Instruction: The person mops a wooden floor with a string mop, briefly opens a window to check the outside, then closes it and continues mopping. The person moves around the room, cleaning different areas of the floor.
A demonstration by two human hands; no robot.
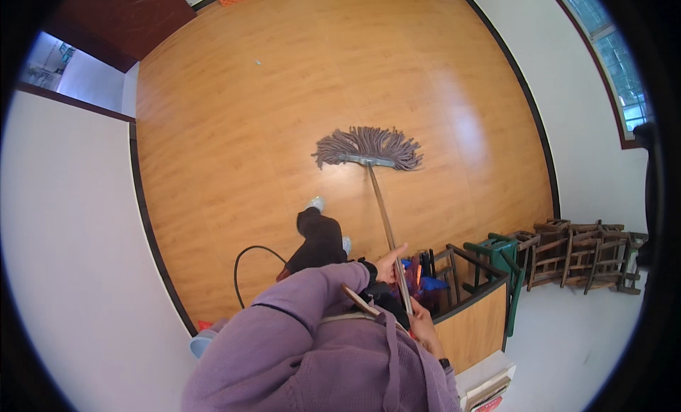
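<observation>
A mop (383, 206) with a long pole reaches forward from my body, and its grey-brown strings fan out flat on the wooden floor. My left hand (389, 264) is around the upper part of the pole, with one digit stretched along it. Lower in the view, closer to my body, my right hand (423, 325) is closed on the pole near its top end. The pole partly hides the fingers of both hands.
Dark wooden stools (585, 252) are piled by the right wall, beside a green stool (493, 252). A wooden-sided cabinet (475, 327) stands close on my right. A black cable (237, 270) loops at my left. The door (120, 22) is at the far left.
</observation>
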